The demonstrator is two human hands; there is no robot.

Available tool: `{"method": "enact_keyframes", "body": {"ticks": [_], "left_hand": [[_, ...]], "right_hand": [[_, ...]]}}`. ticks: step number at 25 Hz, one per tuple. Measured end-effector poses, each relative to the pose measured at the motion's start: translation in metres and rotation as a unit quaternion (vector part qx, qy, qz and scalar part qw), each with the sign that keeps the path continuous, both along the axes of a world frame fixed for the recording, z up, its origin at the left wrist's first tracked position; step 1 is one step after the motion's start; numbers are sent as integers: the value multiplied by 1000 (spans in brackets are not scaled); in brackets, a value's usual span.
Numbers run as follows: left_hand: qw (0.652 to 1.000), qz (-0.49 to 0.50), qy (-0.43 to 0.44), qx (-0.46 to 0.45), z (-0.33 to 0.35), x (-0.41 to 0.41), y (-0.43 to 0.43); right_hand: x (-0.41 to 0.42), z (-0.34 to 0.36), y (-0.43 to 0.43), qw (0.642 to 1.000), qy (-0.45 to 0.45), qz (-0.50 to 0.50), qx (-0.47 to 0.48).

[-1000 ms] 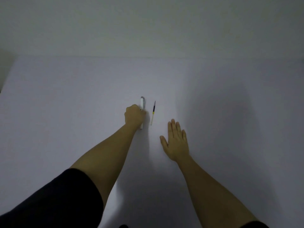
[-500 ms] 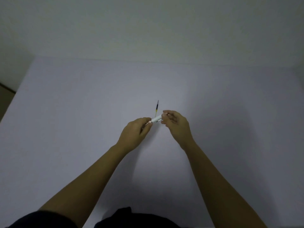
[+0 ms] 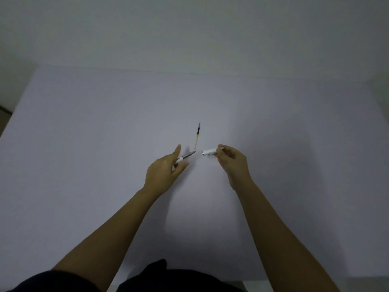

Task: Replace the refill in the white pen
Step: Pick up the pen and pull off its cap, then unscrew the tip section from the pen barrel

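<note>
The white pen is in two pieces, held a little above the table. My left hand [image 3: 166,171] grips the pen body [image 3: 186,156], whose dark pointed tip sticks out to the right. My right hand [image 3: 231,161] holds the white pen cap [image 3: 209,152] by its far end, open mouth facing left. A small gap separates the two pieces. A spare refill [image 3: 197,134], dark at the far end and yellowish near me, lies on the table just beyond the gap, untouched.
The pale table surface [image 3: 84,144] stretches wide on all sides, with its far edge against a plain wall. A dark sleeve shows at the bottom left and dark clothing at the bottom middle.
My left hand lifted the pen off the table, my right hand came up to join it, and the two hands have pulled the cap and body apart.
</note>
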State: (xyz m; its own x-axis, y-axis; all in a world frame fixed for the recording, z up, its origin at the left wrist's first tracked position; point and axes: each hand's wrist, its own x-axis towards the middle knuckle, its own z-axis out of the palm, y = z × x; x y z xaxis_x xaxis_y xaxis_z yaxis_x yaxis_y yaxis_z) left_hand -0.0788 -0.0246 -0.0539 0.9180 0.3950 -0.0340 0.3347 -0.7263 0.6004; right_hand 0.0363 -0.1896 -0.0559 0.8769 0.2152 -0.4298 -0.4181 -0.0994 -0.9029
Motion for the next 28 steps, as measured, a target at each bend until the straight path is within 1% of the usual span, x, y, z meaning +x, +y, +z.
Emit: {"method": "enact_keyframes", "body": {"ticks": [1, 3, 4, 6, 12, 14, 17, 20, 22, 24, 26, 27, 28], "left_hand": [[999, 9, 3, -39, -2, -4, 0], [995, 17, -12, -97, -4, -8, -1], [994, 17, -21, -108, -5, -9, -3], [993, 20, -33, -111, -3, -10, -8], [990, 49, -85, -103, 5, -6, -18], [990, 48, -84, -103, 5, -8, -19], [990, 61, -72, -108, 5, -11, -16], [989, 64, -34, -128, 4, -22, -11], [991, 45, -1, -127, 6, -30, -6], [995, -15, 16, -94, 12, -34, -1], [995, -90, 19, -41, 21, -35, 1], [992, -121, 16, -15, 26, -34, 0], [989, -146, 7, 5, 30, -33, -1]], "right_hand": [[1, -7, -6, 999, 0, -1, -37], [-1, -20, -15, 991, -7, 36, -128], [-4, -26, -18, 985, -13, 53, -165], [-10, -33, -20, 976, -31, 63, -206], [-14, -40, -18, 958, -113, 37, -260], [-16, -42, -15, 951, -136, 42, -274], [-16, -43, -12, 943, -147, 59, -292], [-19, -37, -11, 927, -176, 93, -317], [-17, -23, -10, 920, -224, 136, -292], [-12, 0, -9, 905, -278, 209, -246], [-10, 25, -5, 870, -315, 309, -221], [-10, 36, -2, 843, -324, 363, -229], [-10, 43, 1, 808, -330, 418, -252]]}}
